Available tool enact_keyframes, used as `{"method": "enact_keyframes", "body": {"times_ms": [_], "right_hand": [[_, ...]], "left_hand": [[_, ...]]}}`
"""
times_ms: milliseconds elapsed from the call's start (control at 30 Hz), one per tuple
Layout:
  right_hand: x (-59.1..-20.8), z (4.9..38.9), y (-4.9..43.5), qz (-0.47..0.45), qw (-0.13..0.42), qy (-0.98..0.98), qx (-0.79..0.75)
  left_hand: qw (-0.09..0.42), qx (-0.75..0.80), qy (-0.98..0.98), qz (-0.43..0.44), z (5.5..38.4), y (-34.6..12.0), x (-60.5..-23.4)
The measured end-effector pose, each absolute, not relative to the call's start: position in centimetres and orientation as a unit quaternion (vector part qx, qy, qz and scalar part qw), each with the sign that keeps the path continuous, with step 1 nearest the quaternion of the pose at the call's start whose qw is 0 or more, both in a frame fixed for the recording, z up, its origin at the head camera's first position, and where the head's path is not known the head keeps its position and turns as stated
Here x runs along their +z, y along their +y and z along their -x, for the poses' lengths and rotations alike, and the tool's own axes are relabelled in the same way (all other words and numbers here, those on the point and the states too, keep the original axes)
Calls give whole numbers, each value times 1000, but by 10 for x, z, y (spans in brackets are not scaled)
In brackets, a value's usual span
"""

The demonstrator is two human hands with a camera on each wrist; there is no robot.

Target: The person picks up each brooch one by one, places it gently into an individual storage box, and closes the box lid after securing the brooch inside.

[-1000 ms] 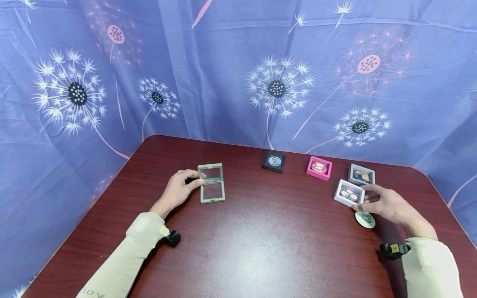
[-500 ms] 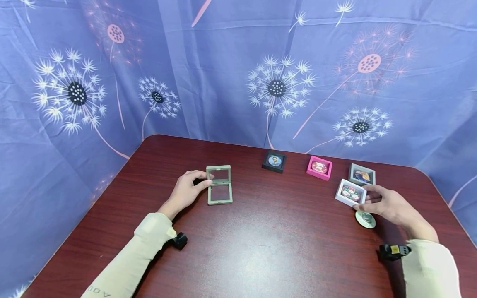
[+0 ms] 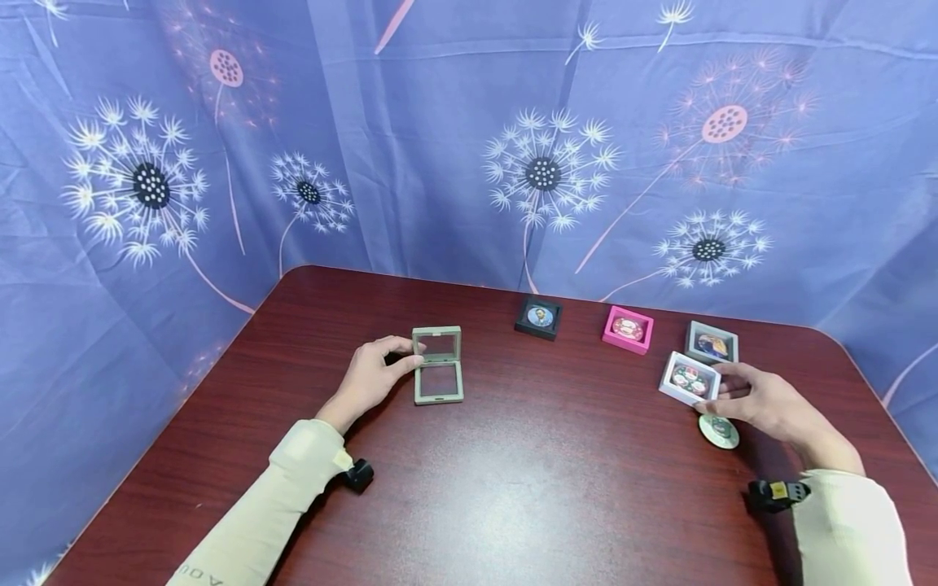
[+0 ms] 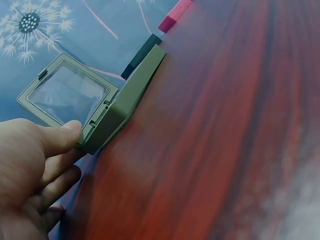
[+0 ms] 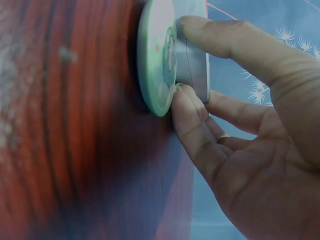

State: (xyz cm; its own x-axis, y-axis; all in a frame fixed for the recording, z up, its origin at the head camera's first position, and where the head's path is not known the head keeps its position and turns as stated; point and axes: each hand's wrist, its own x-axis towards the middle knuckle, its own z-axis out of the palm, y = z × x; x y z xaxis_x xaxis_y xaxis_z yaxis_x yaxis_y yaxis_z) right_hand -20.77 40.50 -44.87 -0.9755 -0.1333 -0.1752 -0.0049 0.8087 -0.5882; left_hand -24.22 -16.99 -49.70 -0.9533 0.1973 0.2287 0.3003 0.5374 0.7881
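Observation:
A hinged green display case [image 3: 438, 379] with clear windows stands unfolded on the table, its lid raised at the back. My left hand [image 3: 370, 378] pinches the lid's left edge near the hinge, with the thumb [image 4: 65, 136] on the front. At the right, my right hand [image 3: 769, 407] grips the right side of a white display case [image 3: 677, 395] that has a round, colourfully patterned disc in it. Just in front of that case lies a loose pale green round disc [image 3: 719, 432], close to the right fingertips. Some right fingers are hidden behind the white case in the head view.
A grey case [image 3: 725, 356] stands directly behind the white one. Farther left along the back are a pink case [image 3: 634, 347] and a black case [image 3: 538, 331], each with a round disc inside. A blue dandelion-print cloth [image 3: 440, 163] hangs behind the table.
My left hand has slid the green case to the right across the table. The right hand and the white case have barely moved.

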Motion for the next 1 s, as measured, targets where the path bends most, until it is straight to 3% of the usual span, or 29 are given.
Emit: {"method": "enact_keyframes", "body": {"times_ms": [1000], "right_hand": [[-449, 206, 416, 36, 107, 950, -292]], "left_hand": [[43, -475, -871, 118, 239, -152, -496]]}}
